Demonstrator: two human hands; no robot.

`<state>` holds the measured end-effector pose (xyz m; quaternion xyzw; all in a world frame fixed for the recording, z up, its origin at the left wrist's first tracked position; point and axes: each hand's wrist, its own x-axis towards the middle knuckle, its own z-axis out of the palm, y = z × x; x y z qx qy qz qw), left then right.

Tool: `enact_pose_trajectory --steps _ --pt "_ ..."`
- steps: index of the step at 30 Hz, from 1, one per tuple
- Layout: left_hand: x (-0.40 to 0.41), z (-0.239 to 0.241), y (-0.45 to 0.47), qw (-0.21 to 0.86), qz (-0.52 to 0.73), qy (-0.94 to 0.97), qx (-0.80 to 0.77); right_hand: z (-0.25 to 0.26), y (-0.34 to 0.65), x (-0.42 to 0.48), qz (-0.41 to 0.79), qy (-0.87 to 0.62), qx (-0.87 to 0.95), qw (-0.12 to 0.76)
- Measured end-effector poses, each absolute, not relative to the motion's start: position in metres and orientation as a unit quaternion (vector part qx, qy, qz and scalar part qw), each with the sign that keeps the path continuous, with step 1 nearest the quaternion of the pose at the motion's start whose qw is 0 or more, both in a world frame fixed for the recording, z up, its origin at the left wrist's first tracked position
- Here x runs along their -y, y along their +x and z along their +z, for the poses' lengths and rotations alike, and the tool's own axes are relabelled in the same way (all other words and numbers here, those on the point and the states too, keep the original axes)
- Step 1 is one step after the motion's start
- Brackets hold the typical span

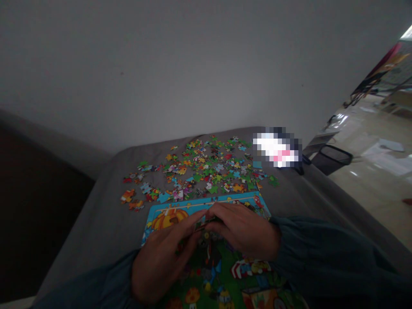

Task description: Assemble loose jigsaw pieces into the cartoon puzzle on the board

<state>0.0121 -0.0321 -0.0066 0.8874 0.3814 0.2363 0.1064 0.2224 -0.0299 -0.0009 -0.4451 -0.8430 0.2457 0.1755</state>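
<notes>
My left hand [161, 257] lies palm-down on the puzzle board [231, 274], its fingers stretched forward and close together toward the board's far edge, the fingertips meeting my right hand [244, 229] near the middle of that board. My right hand is curled, fingers bent inward and drawn together, and between the two sets of fingertips sits a small dark puzzle piece [203, 223]; both hands touch it, but the light is too dim for me to say which one truly pinches it or which way the piece points. The board itself is a long rectangle with a blue border, its long axis running from my lap away toward the wall [193, 64], and it rests on a grey bed [96, 223]. Just beyond the board's far edge a spread of loose pieces [206, 169] lies scattered flat on the bed, colours mixed. Farther off from the board, to its far right, a blurred white and pink object [277, 146] sits on the bed's corner.
</notes>
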Motion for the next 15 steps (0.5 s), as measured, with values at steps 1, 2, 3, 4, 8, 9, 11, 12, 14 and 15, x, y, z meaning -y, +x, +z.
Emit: enact_pose_trajectory --steps 1,2,3,4,8,9,11,12,14,15 --pt "0.0318 -0.0065 0.0119 0.102 0.238 0.889 -0.378 -0.0017 0.2223 0.0295 0.239 -0.443 0.847 0.174" --pt "0.0315 -0.0064 0.0115 0.099 0.238 0.891 -0.373 -0.0026 0.2223 0.0293 0.229 -0.44 0.851 0.174" --pt "0.0312 -0.0064 0.0111 0.097 0.235 0.894 -0.369 -0.0035 0.2222 0.0291 0.217 -0.437 0.855 0.174" --pt "0.0308 -0.0064 0.0107 0.098 0.231 0.896 -0.365 -0.0044 0.222 0.029 0.205 -0.434 0.86 0.174" --pt "0.031 -0.0061 0.0114 0.104 0.213 0.902 -0.362 -0.0068 0.2214 0.0291 0.151 -0.424 0.877 0.169" --pt "0.0314 -0.006 0.012 0.105 0.21 0.901 -0.365 -0.0072 0.2214 0.0293 0.139 -0.419 0.881 0.17" --pt "0.0324 -0.006 0.0135 0.111 0.21 0.896 -0.375 -0.0074 0.2212 0.0301 0.119 -0.407 0.889 0.175" --pt "0.0328 -0.0062 0.0141 0.119 0.213 0.891 -0.383 -0.0073 0.2212 0.0307 0.112 -0.401 0.892 0.177" --pt "0.0329 -0.0065 0.0149 0.154 0.215 0.877 -0.401 -0.0065 0.2211 0.0318 0.102 -0.396 0.895 0.179" --pt "0.0326 -0.0065 0.015 0.179 0.214 0.868 -0.411 -0.0059 0.2211 0.0323 0.097 -0.396 0.895 0.18"
